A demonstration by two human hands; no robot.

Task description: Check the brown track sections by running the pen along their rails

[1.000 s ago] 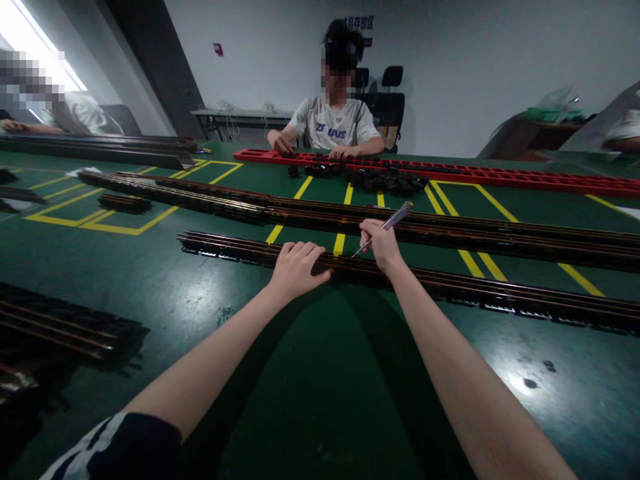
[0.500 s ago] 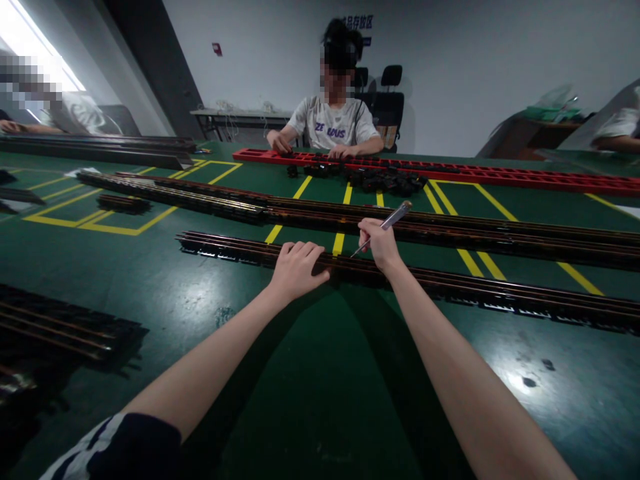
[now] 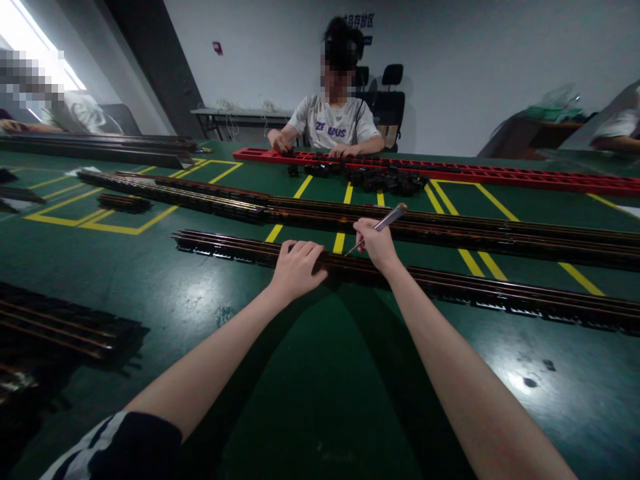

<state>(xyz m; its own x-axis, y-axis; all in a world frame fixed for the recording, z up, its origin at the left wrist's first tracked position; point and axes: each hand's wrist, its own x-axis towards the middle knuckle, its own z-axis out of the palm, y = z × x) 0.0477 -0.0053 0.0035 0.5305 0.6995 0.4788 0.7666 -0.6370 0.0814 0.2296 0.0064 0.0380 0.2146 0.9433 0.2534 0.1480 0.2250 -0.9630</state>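
Note:
A long black strip with copper-coloured rails [image 3: 475, 288] lies across the green table in front of me. My left hand [image 3: 299, 270] rests over it, fingers curled across its far side and thumb on the near side. Just to the right, my right hand [image 3: 379, 244] grips a slim screwdriver [image 3: 389, 219] with a silver-grey handle and thin shaft. The screwdriver slants down to the left, its tip at the strip between my hands. Whether the tip touches the strip I cannot tell.
More black railed strips [image 3: 450, 233] run behind mine, and another bundle [image 3: 60, 323] lies at the left. Across the table [image 3: 320, 400], a person [image 3: 333, 123] works at a red slotted frame [image 3: 500, 175] beside a pile of small black parts [image 3: 385, 180].
The screwdriver and my right hand have shifted slightly left along the strip. The strip's left end has also slid a little left. My left hand stays nearly in place.

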